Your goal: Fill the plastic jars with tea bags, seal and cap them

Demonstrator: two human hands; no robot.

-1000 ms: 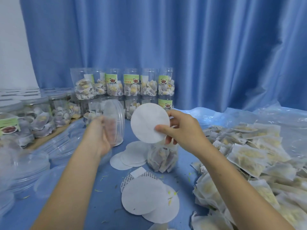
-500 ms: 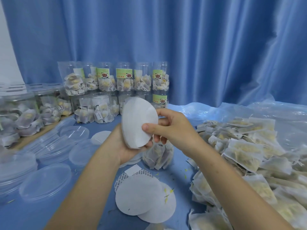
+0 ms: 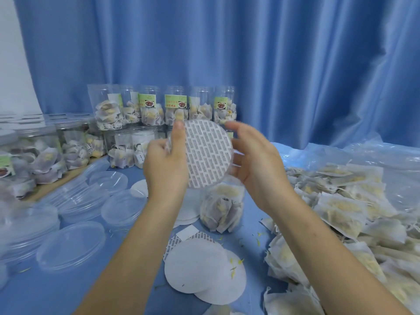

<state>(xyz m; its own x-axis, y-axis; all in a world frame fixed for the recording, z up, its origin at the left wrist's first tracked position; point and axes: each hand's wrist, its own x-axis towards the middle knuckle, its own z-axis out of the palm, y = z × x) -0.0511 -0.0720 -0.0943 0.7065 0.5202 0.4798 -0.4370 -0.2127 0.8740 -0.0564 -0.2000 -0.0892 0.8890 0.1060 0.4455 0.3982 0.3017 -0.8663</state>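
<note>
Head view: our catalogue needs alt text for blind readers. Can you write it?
A left hand holds a round printed seal disc above a filled jar; the open right hand hovers beside it. Loose tea bags lie right, clear lids left.

My left hand (image 3: 167, 165) holds a round seal liner (image 3: 208, 154) upright, printed side toward me, thumb along its 9 o'clock edge. My right hand (image 3: 254, 160) sits at its 3 o'clock edge, fingers loosely spread. Below the liner stands a filled plastic jar (image 3: 221, 208) on the desk (image 3: 127, 289). Loose tea bags (image 3: 341, 212) are heaped at 3 o'clock, clear lids (image 3: 70, 245) at 8 o'clock.
</note>
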